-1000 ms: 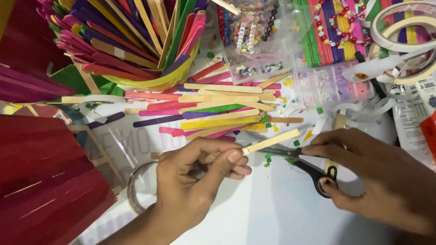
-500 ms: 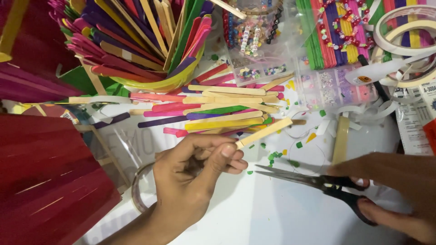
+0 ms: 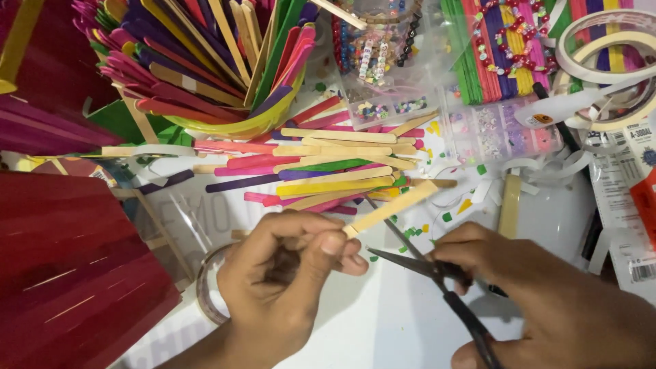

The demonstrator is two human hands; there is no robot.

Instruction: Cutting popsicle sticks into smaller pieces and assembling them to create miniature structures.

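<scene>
My left hand pinches a plain wooden craft stick between thumb and fingers; the stick slants up to the right. My right hand holds black-handled scissors with the blades apart, the tips pointing toward the stick's lower half, just below and beside it. Small coloured paper scraps lie on the white table near the blades.
A pile of coloured craft sticks lies beyond the hands. A yellow cup packed with coloured sticks stands at the back left, a red stick-built panel at the left. Clear bead boxes, tape rolls and a tape ring surround.
My right hand has brought the scissors back left from the right edge, up to the stick. My left hand has kept hold of the stick, shifted slightly.
</scene>
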